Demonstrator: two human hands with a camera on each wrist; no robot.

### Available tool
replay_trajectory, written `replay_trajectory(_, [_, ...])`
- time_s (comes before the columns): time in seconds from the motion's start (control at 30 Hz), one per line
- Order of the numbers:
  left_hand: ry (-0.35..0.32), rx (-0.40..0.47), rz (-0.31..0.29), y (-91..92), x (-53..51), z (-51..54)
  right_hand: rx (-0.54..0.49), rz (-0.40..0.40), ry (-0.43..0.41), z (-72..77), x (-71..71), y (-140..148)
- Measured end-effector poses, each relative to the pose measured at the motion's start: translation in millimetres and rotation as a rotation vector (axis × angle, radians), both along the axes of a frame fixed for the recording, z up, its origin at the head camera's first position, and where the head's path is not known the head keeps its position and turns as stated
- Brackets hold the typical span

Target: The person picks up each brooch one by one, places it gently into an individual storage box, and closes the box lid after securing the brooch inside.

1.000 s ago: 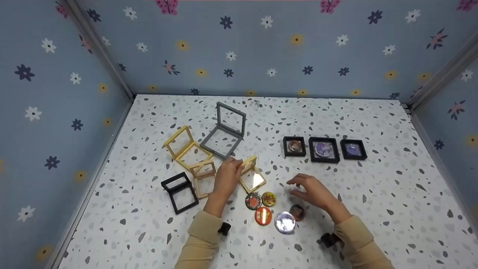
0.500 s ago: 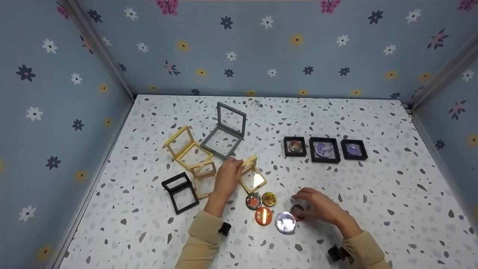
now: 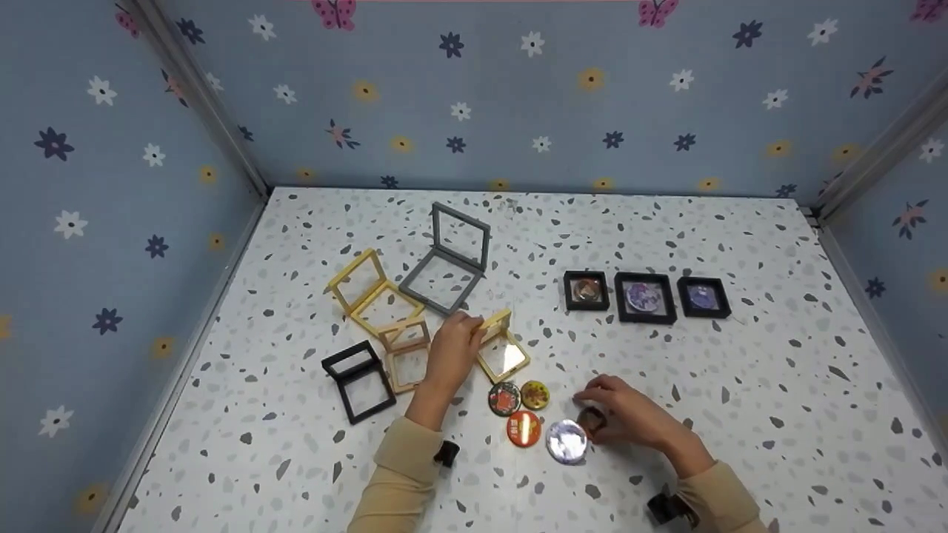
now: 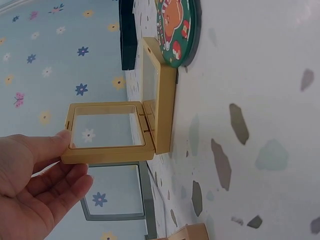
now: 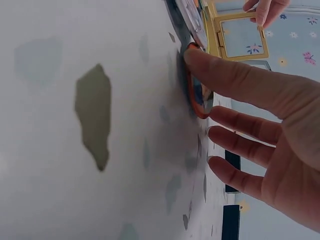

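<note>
My left hand (image 3: pixel 452 348) pinches the raised lid of a small yellow hinged display frame (image 4: pixel 107 155) between thumb and fingers; its other half lies on the table. My right hand (image 3: pixel 637 418) is low over the table, thumb and index finger at opposite edges of a dark, orange-rimmed button badge (image 5: pixel 192 80). That badge is partly hidden by the thumb. Beside it lies a shiny silvery-purple badge (image 3: pixel 566 442). Nearby are an orange badge (image 3: pixel 523 428), a green badge with a red design (image 3: pixel 504 399) and a yellow badge (image 3: pixel 535 394).
Left of my left hand stand opened frames: grey (image 3: pixel 485 248), larger yellow (image 3: pixel 352 308), light-wood-coloured (image 3: pixel 404 388) and black (image 3: pixel 343 400). At the back right lie black frames holding badges, left (image 3: pixel 569 292), middle (image 3: pixel 622 300) and right (image 3: pixel 685 300). Patterned walls (image 3: pixel 489 89) border the speckled table.
My right hand has come down toward the near side and reached the dark badge, with thumb and finger now at its edges. The left hand stays at the yellow frame's lid.
</note>
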State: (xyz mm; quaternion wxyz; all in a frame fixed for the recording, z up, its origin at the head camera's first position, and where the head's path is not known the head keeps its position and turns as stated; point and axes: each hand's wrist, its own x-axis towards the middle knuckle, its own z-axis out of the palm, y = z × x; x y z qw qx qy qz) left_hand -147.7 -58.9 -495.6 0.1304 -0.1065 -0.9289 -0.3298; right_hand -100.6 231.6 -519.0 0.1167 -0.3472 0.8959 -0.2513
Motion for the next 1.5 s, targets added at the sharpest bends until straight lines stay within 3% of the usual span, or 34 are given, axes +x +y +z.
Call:
replay_trajectory(0.5, [-0.014, -0.004, 0.013, 0.6, 0.3, 2.4, -0.021, 0.043, 0.101, -3.7, 7.8, -6.4])
replay_trajectory(0.87, [-0.003, -0.004, 0.011, 0.2, 0.1, 0.4, 0.027, 0.050, 0.279, -5.9, 13.0, -10.0])
replay_trajectory(1.23, [-0.040, -0.008, 0.015, 1.2, 0.8, 3.2, -0.041, -0.010, 0.295, -5.0, 8.4, -10.5])
replay_trajectory(1.5, [-0.029, 0.001, 0.006, 0.8, 0.5, 3.3, -0.070, -0.007, 0.284, -0.2, -1.9, -20.5])
